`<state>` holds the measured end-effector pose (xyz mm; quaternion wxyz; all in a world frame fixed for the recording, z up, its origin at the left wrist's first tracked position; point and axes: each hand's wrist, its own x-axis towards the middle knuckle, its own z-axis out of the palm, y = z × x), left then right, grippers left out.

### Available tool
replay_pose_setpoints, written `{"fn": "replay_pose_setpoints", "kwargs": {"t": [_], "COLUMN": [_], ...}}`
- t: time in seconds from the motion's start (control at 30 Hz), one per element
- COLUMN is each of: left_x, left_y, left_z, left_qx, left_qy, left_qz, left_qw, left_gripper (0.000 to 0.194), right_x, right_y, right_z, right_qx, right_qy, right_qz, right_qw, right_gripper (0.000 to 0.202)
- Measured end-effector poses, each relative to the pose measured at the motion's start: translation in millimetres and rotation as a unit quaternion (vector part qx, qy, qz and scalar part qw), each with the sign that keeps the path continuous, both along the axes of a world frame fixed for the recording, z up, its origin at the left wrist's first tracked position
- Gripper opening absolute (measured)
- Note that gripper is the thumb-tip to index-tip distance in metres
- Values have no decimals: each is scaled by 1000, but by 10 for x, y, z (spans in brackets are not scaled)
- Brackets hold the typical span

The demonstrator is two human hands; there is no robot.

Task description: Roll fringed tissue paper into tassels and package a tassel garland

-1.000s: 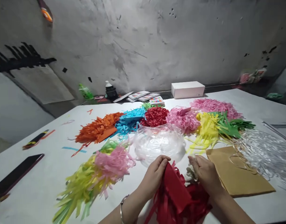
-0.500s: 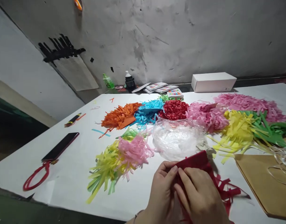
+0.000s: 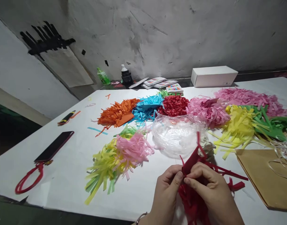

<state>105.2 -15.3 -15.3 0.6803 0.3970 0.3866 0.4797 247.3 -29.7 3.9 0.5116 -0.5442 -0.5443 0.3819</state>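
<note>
Dark red fringed tissue paper is pinched between both hands near the table's front edge, its strips hanging below and spreading to the right. On its left side, my left hand grips it between thumb and bent fingers. My right hand pinches it from the right, thumb tip close to the left thumb. Just beyond the hands lies a clear plastic bag with white contents. Left of them, a pink tissue bunch rests against a yellow and green fringed bunch.
Orange, blue, red and pink bunches line the back. Yellow and green ones lie right, above brown paper. A phone lies left; a white box stands behind.
The red paper has been gathered narrower and turned more upright, with a strip now sticking up. My right hand has turned so its thumb shows. The whole view has shifted slightly.
</note>
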Motion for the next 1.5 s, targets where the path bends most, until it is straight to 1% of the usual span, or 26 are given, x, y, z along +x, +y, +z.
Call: {"fn": "replay_pose_setpoints", "kwargs": {"t": [0.07,0.1,0.17,0.23,0.27,0.3,0.37,0.5,0.6,0.67,0.83,1.03,1.13,1.27,1.4,1.5], "left_x": [-1,0,6,16,21,26,30,19,2,-9,-31,-62,-70,-65,-77,-110], "left_y": [10,13,12,2,-6,-15,-31,-42,-36,-32,-27,-18,-21,-25,-1,28], "left_z": [14,21,26,21,16,12,9,20,26,27,27,3,4,57,130,168], "left_qx": [17,22,29,38,45,50,56,51,46,48,55,58,61,63,58,103], "left_qy": [24,32,43,54,58,62,67,62,56,58,66,68,64,63,97,146], "left_qz": [2,6,17,26,28,29,27,9,-3,-10,-11,-12,-16,-27,-22,-14], "left_qw": [1000,999,999,997,997,996,996,997,997,997,996,996,996,996,993,984], "left_gripper": [26,25,23,22,21,22,23,25,27,27,27,26,28,37,30,27], "right_x": [12,15,11,5,3,4,12,45,66,76,80,71,49,-23,-79,-66], "right_y": [-9,-24,-65,-106,-122,-132,-138,-104,-79,-78,-101,-107,-126,-177,-236,-270], "right_z": [5,6,2,-12,-20,-28,-37,-39,-49,-56,-54,-29,-4,42,109,143], "right_qx": [-4,7,55,104,113,110,76,7,-40,-71,-95,-116,-112,-105,-116,-99], "right_qy": [-15,-36,-83,-118,-125,-121,-90,7,89,121,112,144,148,114,47,13], "right_qz": [4,0,-20,-31,-31,-30,-26,-3,10,16,33,55,66,23,-19,-59], "right_qw": [1000,999,995,987,985,986,993,1000,995,990,989,981,980,988,992,993], "right_gripper": [22,18,10,10,12,13,16,23,26,29,32,34,32,34,37,36]}}
